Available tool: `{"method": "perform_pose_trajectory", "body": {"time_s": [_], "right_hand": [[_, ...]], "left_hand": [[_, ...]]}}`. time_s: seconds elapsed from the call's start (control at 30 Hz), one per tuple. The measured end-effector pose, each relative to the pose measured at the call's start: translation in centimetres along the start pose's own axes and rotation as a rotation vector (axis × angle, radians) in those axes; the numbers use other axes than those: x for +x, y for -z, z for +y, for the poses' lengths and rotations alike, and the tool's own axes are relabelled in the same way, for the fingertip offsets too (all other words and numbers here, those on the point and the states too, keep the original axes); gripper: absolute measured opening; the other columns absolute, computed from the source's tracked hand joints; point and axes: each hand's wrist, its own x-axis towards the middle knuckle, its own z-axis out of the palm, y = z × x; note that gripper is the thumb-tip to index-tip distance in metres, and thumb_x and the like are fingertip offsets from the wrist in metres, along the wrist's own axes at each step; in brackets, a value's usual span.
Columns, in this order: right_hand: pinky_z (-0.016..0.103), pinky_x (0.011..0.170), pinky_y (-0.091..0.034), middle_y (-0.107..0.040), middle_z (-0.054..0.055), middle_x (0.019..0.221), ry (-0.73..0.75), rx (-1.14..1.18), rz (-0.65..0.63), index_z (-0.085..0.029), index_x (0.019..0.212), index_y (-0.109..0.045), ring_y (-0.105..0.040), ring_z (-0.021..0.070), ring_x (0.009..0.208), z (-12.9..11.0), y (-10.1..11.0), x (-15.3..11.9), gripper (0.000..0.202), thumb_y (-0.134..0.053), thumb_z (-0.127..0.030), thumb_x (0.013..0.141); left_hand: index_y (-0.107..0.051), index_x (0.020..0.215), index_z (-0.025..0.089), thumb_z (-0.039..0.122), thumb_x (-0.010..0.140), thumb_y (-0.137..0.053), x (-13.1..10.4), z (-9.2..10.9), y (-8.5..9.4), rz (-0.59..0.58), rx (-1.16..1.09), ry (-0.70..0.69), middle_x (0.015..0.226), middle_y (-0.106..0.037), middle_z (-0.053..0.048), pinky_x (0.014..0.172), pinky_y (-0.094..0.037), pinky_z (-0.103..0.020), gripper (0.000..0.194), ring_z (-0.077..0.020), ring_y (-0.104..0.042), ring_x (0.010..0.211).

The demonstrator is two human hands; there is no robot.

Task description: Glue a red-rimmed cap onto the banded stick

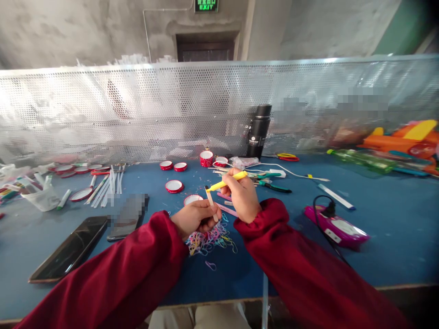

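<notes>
My right hand (242, 194) is closed around a yellow marker (228, 180), which slants down to the left. Between the fingers of my left hand (197, 217) is a slim whitish stick (211, 203) with a dark upper end. The marker's lower end meets or nearly meets that dark end; contact is too small to confirm. Just beneath my left hand lies a tangled pile of colourful rubber bands (211, 240), partly covered by the fingers. A red-rimmed round lid (193, 199) rests behind the left hand, and pink sticks (226, 209) lie behind the hands.
Two dark phones (70, 249) lie left on the blue table (291, 260). Translucent sticks (106, 189) and a white cup of markers (43, 198) are farther left. Pliers (274, 186) and a black bottle (259, 132) stand behind; a purple power strip (338, 226) sits right. A perforated metal screen (154, 109) closes the back.
</notes>
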Motion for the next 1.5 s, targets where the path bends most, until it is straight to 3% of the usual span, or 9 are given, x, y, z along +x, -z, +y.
{"method": "perform_pose_trajectory", "body": {"time_s": [1.5], "right_hand": [[0.018, 0.043, -0.037, -0.05, -0.005, 0.045, -0.003, -0.019, 0.023, -0.02, 0.067, -0.05, -0.046, 0.0084, 0.042, -0.12, 0.24, 0.18, 0.018, -0.053, -0.031, 0.08]], "left_hand": [[-0.054, 0.075, 0.014, 0.043, 0.081, -0.056, 0.04, 0.03, 0.0, 0.007, 0.011, 0.002, 0.055, -0.044, 0.002, 0.045, -0.024, -0.019, 0.029, -0.0057, -0.037, 0.046]]}}
